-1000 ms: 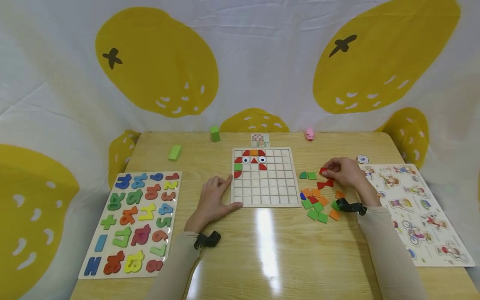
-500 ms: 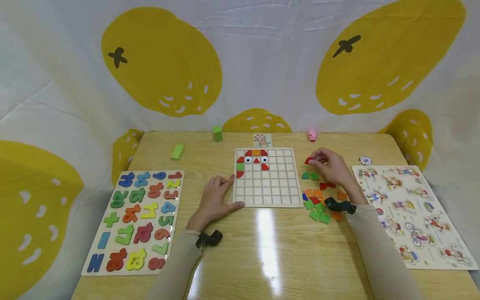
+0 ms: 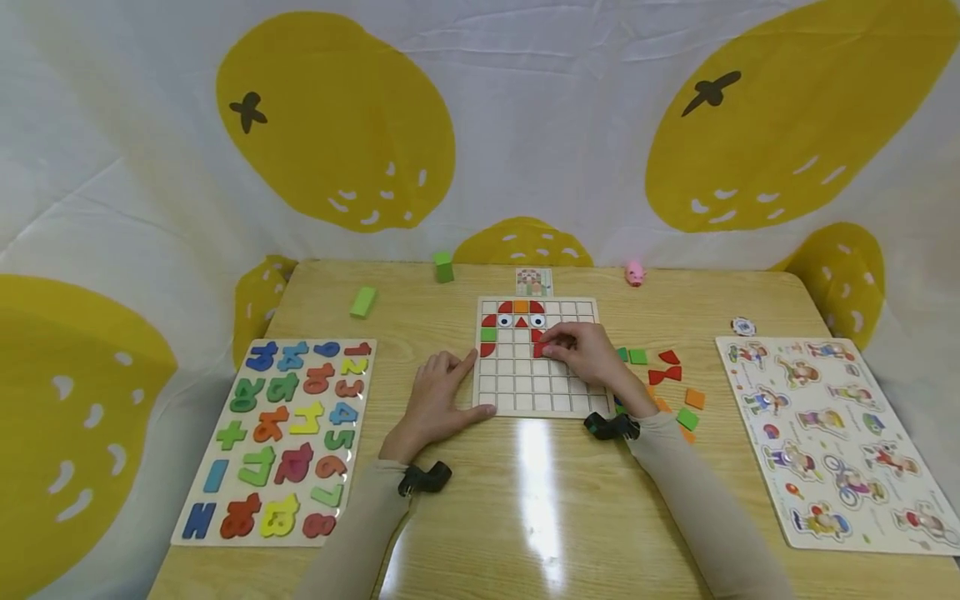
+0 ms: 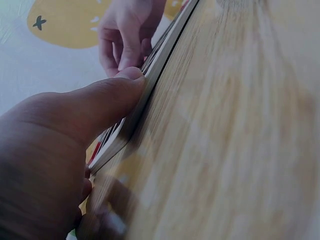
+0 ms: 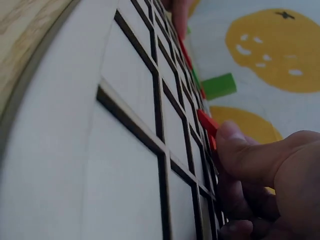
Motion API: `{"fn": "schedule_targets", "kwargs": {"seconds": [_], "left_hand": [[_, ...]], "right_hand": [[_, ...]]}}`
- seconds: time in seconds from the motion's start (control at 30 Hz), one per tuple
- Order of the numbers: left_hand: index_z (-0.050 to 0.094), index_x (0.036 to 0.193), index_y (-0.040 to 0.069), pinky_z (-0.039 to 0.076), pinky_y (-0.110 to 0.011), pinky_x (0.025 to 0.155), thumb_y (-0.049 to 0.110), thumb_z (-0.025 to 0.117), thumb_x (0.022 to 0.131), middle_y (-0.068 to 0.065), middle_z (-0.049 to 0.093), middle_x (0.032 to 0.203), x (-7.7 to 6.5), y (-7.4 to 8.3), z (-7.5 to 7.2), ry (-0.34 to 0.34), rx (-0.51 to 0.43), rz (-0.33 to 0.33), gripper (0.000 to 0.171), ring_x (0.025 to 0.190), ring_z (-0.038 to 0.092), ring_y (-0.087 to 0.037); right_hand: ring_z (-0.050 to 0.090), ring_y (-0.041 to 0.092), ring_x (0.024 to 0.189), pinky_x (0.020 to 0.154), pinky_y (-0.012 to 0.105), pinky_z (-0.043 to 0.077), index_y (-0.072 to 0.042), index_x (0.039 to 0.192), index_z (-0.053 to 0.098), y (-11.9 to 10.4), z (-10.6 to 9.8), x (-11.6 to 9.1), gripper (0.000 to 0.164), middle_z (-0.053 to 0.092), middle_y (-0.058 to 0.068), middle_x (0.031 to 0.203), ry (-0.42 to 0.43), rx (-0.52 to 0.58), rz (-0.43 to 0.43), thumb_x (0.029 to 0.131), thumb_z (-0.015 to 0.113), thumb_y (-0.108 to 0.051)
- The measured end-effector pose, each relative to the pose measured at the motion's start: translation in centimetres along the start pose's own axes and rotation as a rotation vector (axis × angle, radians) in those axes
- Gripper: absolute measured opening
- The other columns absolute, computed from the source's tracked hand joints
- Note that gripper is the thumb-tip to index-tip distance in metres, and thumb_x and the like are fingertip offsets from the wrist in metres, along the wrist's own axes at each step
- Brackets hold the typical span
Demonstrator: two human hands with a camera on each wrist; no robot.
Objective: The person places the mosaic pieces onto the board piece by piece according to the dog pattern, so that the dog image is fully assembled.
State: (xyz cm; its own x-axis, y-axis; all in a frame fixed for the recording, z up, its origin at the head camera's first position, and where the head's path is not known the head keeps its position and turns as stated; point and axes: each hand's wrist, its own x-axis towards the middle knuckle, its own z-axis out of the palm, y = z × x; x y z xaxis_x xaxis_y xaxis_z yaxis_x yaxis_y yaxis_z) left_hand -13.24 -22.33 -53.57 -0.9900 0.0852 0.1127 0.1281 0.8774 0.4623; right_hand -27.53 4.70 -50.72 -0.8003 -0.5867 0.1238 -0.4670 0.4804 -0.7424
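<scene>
My left hand [image 3: 438,396] steadies the gridded wooden board [image 3: 504,385], its index fingertip at the left edge and its thumb at the near-left corner. In the left wrist view the thumb [image 4: 112,97] lies along the board's rim. My right hand [image 3: 588,354] is over the board, pinching a red tile [image 5: 208,123] between thumb and fingers, with part of the tile hidden by the fingers. That tile is in the grid just below another red tile on the right of the pattern. Red, orange and green pieces and two eye tiles [image 3: 505,321] fill upper-left cells.
Loose tiles lie right of the board, including a green one [image 3: 637,357] and an orange one [image 3: 694,398]; my right forearm covers some. A number puzzle [image 3: 213,537] sits left, a picture puzzle [image 3: 870,521] right. A pattern card [image 3: 533,282] and pink pig [image 3: 635,273] are behind.
My right hand has carried a red tile from the loose pile leftward onto the board, beneath the other red tile. The left hand stays at the board's corner.
</scene>
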Motion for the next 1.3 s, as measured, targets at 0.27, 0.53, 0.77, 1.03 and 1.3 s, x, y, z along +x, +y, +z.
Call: {"fn": "schedule_targets", "kwargs": {"seconds": [0.27, 0.53, 0.77, 1.03, 1.3], "left_hand": [[0.032, 0.156, 0.025, 0.027, -0.033, 0.084, 0.078, 0.063, 0.075, 0.001, 0.041, 0.108, 0.0, 0.1, -0.1, -0.008, -0.008, -0.008, 0.102, 0.098, 0.035, -0.016], [0.033, 0.155, 0.025, 0.028, -0.034, 0.084, 0.076, 0.065, 0.075, 0.001, 0.042, 0.108, 0.2, 0.3, -0.1, -0.002, -0.012, -0.008, 0.101, 0.098, 0.035, -0.016], [0.035, 0.155, 0.022, 0.028, -0.034, 0.083, 0.077, 0.064, 0.075, 0.001, 0.043, 0.109, 0.1, 0.4, 0.0, 0.004, 0.005, 0.000, 0.101, 0.097, 0.036, -0.017], [0.035, 0.155, 0.023, 0.028, -0.034, 0.083, 0.078, 0.063, 0.074, 0.001, 0.042, 0.110, -0.2, 0.1, -0.3, 0.004, 0.012, -0.013, 0.102, 0.097, 0.036, -0.016], [0.034, 0.155, 0.024, 0.027, -0.034, 0.083, 0.079, 0.062, 0.074, 0.000, 0.042, 0.109, -0.1, 0.2, -0.1, 0.002, -0.001, 0.004, 0.102, 0.096, 0.036, -0.017]], "right_hand": [[0.055, 0.015, 0.071, 0.065, 0.033, 0.044, -0.016, 0.100, 0.076, -0.1, 0.1, 0.3, 0.013, 0.064, 0.000, 0.089, 0.023, -0.060, -0.017, 0.088, 0.076, -0.020], [0.056, 0.015, 0.074, 0.066, 0.032, 0.045, -0.014, 0.098, 0.078, -0.5, -0.3, 0.0, 0.011, 0.063, 0.001, 0.088, 0.029, -0.073, -0.042, 0.088, 0.076, -0.017], [0.064, 0.020, 0.081, 0.071, 0.034, 0.050, -0.007, 0.107, 0.075, 1.2, -5.5, -2.8, 0.020, 0.070, 0.006, 0.095, 0.069, -0.117, -0.023, 0.089, 0.074, -0.016], [0.066, 0.032, 0.087, 0.074, 0.050, 0.051, -0.004, 0.114, 0.073, 5.3, -12.9, -7.5, 0.025, 0.069, 0.018, 0.101, -0.013, -0.340, 0.175, 0.091, 0.071, -0.015], [0.062, 0.017, 0.076, 0.071, 0.039, 0.047, -0.008, 0.099, 0.073, 6.9, -13.8, -8.5, 0.017, 0.070, 0.003, 0.085, -0.059, -0.371, 0.219, 0.090, 0.074, -0.023]]}}
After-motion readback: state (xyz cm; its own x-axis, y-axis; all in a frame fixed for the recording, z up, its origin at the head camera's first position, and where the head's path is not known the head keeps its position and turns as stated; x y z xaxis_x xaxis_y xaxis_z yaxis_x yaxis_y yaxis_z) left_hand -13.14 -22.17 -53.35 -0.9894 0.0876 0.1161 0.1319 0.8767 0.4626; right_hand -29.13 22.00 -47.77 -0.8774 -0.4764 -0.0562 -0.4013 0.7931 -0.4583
